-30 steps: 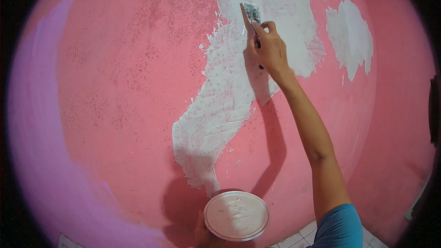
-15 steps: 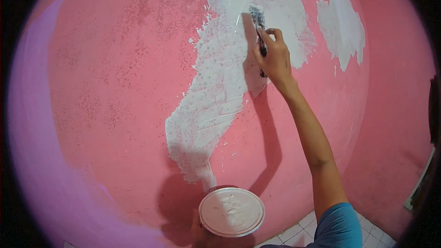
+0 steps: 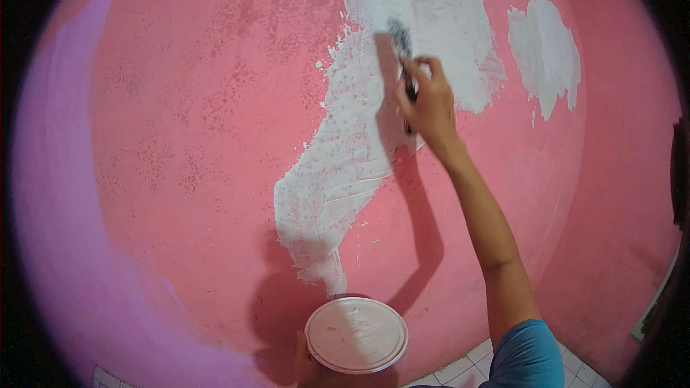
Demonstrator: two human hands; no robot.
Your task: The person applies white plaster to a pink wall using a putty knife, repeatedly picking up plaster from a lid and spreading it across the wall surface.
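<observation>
My right hand [image 3: 431, 104] is closed around the dark handle of a putty knife [image 3: 399, 34]. The knife's dark blade, a little smeared by motion, lies at the upper part of a white filler patch [image 3: 352, 122] on the pink wall. Low in front of the wall, my left hand [image 3: 309, 363] grips the left side of a round white tub [image 3: 356, 336]; most of that hand is in shadow or hidden under the tub. White paste with a ridged surface shows in the tub's top.
A smaller white patch [image 3: 546, 54] is on the wall to the right, near the corner with a side wall [image 3: 618, 151]. Purple paint [image 3: 54, 194] covers the left. White floor tiles [image 3: 460, 373] show below. A dark object [image 3: 678, 172] stands at the far right edge.
The knife and my right hand have shifted left across the filler. In the picture the wall has slid right and slightly down, while the tub has moved a little left.
</observation>
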